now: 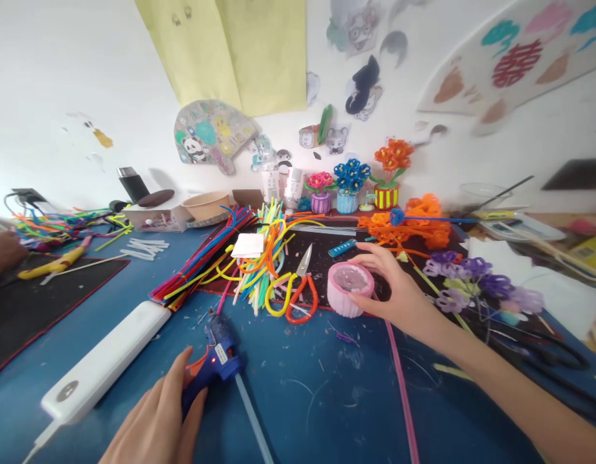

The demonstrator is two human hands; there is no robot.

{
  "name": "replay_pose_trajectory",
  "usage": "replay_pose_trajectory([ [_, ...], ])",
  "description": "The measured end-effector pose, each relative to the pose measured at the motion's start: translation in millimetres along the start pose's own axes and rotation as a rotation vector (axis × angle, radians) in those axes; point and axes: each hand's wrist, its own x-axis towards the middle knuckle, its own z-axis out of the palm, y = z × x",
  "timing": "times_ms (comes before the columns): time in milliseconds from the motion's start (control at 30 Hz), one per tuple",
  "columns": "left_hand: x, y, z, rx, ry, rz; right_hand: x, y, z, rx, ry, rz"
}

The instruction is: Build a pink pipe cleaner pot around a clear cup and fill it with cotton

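Hands: left gripping blue glue gun | right gripping pink pot | scissors between

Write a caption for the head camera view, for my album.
Left hand on a blue glue gun, right hand holding a pink pot.

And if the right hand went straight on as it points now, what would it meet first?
The right hand already touches the pink pot; past it, probably the scissors, though depth is unclear.
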Motion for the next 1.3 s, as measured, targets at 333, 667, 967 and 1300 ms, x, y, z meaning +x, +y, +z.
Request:
replay_pose_trajectory([
  [333,27,16,-16.7,0.15,0.065,0.096,-1,6,-1,0.039,-0.013,-0.012],
  [667,121,160,-51.2,-0.17,0.055,0.557,-1,2,-9,0.125,-0.017,-0.026],
  [967,178,179,-22.9,-0.61,-0.245,0.698,-1,5,-6,0.199,-0.022,0.002],
  [1300,174,177,-8.2,-0.731,-0.269,0.632,-3,0,-9,0.248,0.006,0.063],
])
